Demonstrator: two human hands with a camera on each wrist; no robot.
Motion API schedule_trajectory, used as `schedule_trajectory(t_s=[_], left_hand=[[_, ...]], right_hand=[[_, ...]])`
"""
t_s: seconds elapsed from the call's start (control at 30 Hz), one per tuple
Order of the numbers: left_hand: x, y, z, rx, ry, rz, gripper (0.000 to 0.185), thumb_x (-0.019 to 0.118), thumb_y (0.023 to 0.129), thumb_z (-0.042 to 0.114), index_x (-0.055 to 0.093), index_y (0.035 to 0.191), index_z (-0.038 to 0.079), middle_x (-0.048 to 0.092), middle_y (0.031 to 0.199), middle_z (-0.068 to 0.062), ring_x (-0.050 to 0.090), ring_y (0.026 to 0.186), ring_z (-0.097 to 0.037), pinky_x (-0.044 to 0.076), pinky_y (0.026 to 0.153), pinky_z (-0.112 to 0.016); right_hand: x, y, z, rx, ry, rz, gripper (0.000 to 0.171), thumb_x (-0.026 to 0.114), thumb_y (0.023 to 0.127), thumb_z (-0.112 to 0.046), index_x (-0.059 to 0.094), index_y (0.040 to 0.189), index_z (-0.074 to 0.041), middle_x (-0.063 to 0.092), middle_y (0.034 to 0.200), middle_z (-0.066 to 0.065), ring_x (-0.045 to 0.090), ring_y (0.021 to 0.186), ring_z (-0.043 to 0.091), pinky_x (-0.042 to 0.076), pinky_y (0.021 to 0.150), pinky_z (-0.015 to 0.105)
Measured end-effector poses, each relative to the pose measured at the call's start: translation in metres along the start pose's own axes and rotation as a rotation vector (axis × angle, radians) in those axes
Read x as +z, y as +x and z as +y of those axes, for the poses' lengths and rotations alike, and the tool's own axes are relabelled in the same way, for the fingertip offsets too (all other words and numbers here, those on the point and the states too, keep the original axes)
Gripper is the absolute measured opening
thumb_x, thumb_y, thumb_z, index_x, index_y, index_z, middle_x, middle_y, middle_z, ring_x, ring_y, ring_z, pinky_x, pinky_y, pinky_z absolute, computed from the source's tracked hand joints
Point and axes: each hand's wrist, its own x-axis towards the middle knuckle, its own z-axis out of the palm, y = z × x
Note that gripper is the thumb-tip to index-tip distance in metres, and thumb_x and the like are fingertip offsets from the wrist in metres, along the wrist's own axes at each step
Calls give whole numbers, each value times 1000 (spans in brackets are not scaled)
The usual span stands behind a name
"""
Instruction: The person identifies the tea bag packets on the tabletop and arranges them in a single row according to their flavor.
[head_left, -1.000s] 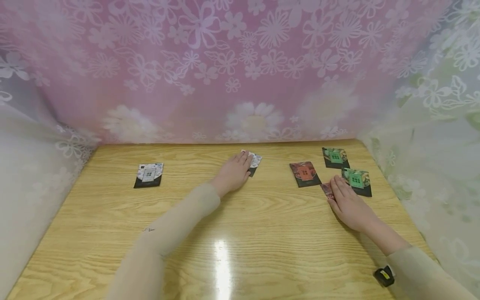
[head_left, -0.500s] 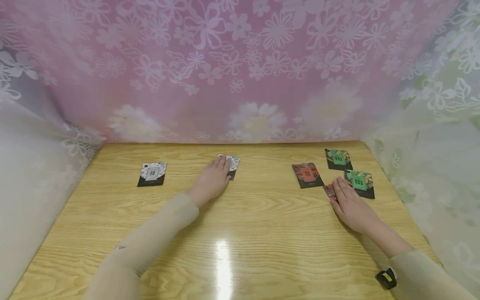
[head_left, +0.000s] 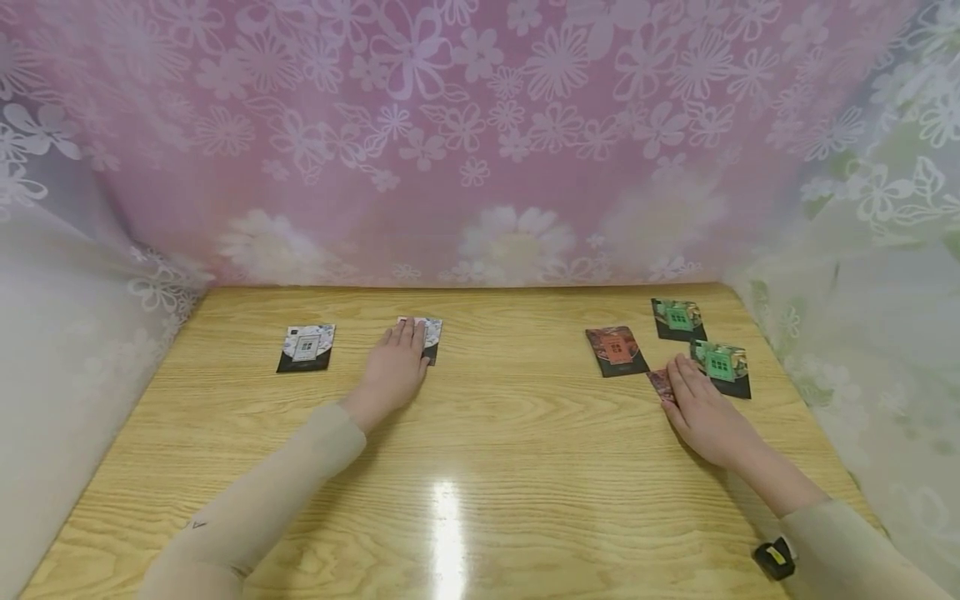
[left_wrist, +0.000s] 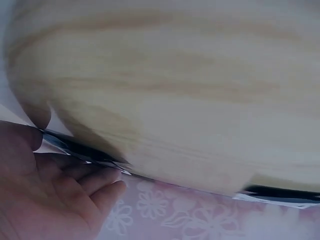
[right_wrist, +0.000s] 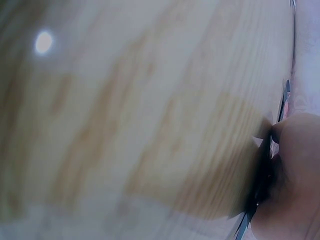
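My left hand [head_left: 392,367] lies with fairly straight fingers on a white-and-black flat packet [head_left: 432,337], covering its left part. In the left wrist view that packet [left_wrist: 82,148] shows edge-on beneath the fingers, the thumb at its edge. A matching white packet [head_left: 306,348] lies farther left, apart from the hand. On the right, my right hand [head_left: 708,417] rests with straight fingers over a dark red packet [head_left: 660,383], mostly hidden. Up and left of it lies another red packet [head_left: 617,350]. Two green packets [head_left: 678,318] [head_left: 720,367] are beyond the right fingertips.
The wooden table [head_left: 510,467] ends at a pink floral curtain [head_left: 480,167] at the back. Pale floral cloth [head_left: 885,333] hangs along the sides. A small black object with a yellow mark [head_left: 774,558] sits beside the right sleeve.
My left hand has slid the white packet leftward across the table, closer to the other white packet. The right hand has stayed on the dark red packet. The view has shifted slightly.
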Motion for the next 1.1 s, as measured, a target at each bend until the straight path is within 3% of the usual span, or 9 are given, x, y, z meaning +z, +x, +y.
schedule_trajectory(t_s=[0.27,0.73,1.1], left_hand=[[1,-12,-15,-34,12,7,68,41,115,34,23,167,-5,26,172,-27,30,161,-40,26,135,-51],[12,-24,-35,-32,-3,49,68,42,114,35,25,166,-5,28,172,-28,32,160,-42,29,133,-53],[9,-32,-43,-28,-19,28,68,41,115,35,23,167,-4,26,173,-27,30,161,-42,28,134,-54]], right_hand=[[0,0,0,-10,-10,9,70,46,115,-24,17,161,19,13,169,42,16,159,57,22,129,70],[2,0,2,-7,-8,6,70,45,115,-25,17,162,19,12,170,42,15,159,57,22,129,70],[2,1,1,-9,-5,8,69,46,115,-23,17,161,19,13,169,42,15,159,58,23,127,71]])
